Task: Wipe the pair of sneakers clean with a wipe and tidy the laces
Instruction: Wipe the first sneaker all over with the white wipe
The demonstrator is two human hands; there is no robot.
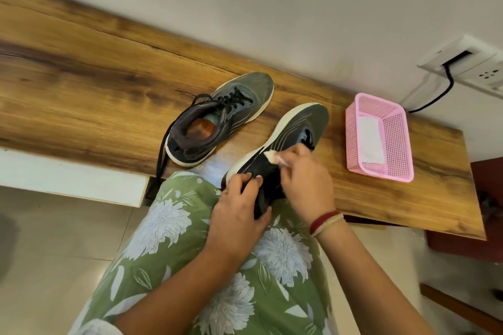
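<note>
Head view. A long tabletop of brown grained wood [81,90] runs from 10 o'clock to 4 o'clock across the frame, against a pale wall.

The first grey mesh sneaker with a white sole [302,122] is located just right of centre. It is tilted onto its side, with the toe directed toward 1 o'clock and the heel at the near table edge, above the lap. Its heel is gripped by the left hand [236,207], the fingers being curled over the collar and the thumb placed underneath. A small white crumpled wipe [272,156] is pinched in the fingertips of the right hand [304,179] and is pressed against the dark side panel, just beside the sole line. A red and beige thread band [325,221] is worn on the right wrist.

The second grey sneaker [217,119] is set upright on the tabletop at 10 o'clock from the first, apart from it, with the toe toward 1 o'clock. Its black laces [231,99] are loosely threaded, and one lace end [163,149] is hung over the near table edge.

A pink perforated plastic basket [397,139] is placed at 3 o'clock from the held sneaker; a flat white sheet [371,139] is contained in it. A white wall socket [473,62] with a black cable [446,90] is mounted at 2 o'clock. A green floral garment [177,226] is seen at 6 o'clock.
</note>
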